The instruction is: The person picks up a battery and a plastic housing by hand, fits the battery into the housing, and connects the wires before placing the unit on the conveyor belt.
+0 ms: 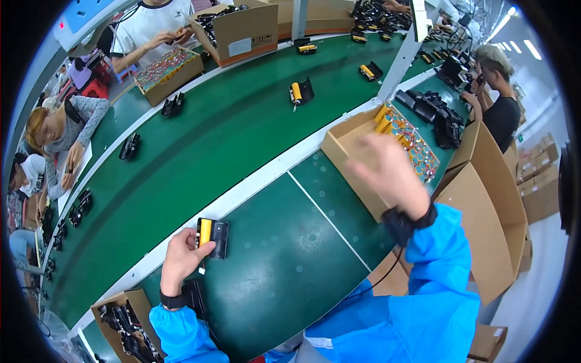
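My left hand [183, 257] grips a black plastic casing [220, 237] with a yellow battery [205, 232] lying in it, close to the white rail of the conveyor. A small white connector [201, 270] hangs below the casing. Over the open cardboard box [348, 148] on the right, my right hand [390, 172] is blurred by motion. Its fingers look spread, and I see nothing in them. In that box, several yellow batteries [384, 119] lie beside rows of cells with red and white ends [417, 151].
A green conveyor belt [242, 127] carries black casings, some with batteries [296, 94]. Black parts fill a box [124, 327] at lower left. More black casings [433, 115] lie past the battery box. Large open cartons [484, 212] stand at right. Co-workers sit along the line.
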A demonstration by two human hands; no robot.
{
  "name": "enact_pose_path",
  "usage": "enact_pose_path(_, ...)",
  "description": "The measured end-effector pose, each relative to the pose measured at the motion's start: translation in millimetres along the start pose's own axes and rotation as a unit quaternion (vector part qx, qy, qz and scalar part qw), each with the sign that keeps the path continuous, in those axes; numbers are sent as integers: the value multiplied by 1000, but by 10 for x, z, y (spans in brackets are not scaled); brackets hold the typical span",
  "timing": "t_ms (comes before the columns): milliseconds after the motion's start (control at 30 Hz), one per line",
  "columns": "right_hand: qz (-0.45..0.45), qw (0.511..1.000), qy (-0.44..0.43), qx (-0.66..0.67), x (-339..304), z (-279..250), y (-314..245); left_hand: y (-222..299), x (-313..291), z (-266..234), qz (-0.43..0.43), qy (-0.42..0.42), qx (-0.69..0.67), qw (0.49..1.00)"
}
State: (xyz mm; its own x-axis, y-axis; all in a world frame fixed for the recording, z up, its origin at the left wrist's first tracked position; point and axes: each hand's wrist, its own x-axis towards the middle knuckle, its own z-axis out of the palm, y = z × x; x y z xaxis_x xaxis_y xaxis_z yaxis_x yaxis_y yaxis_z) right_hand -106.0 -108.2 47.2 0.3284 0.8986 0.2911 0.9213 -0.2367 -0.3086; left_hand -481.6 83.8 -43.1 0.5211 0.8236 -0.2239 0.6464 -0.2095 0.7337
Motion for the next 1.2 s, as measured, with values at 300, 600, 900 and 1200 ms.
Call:
enact_pose_path(300, 56, 962, -72, -256, 303, 179, 1372, 121, 18, 22, -18, -24, 31, 999)
enact_pose_path(600, 38, 958, -39, -280, 337, 214, 1351, 199, 5, 61, 2, -4, 102, 995)
enact_pose_path(900, -39, 967, -71, -240, 433, 336, 1498, 75, 36, 30, 30, -21, 79, 996)
enact_pose_path(1200, -70, 971, -47, -224, 604, 358, 1568, -14, -23, -42, 33, -3, 57, 998)
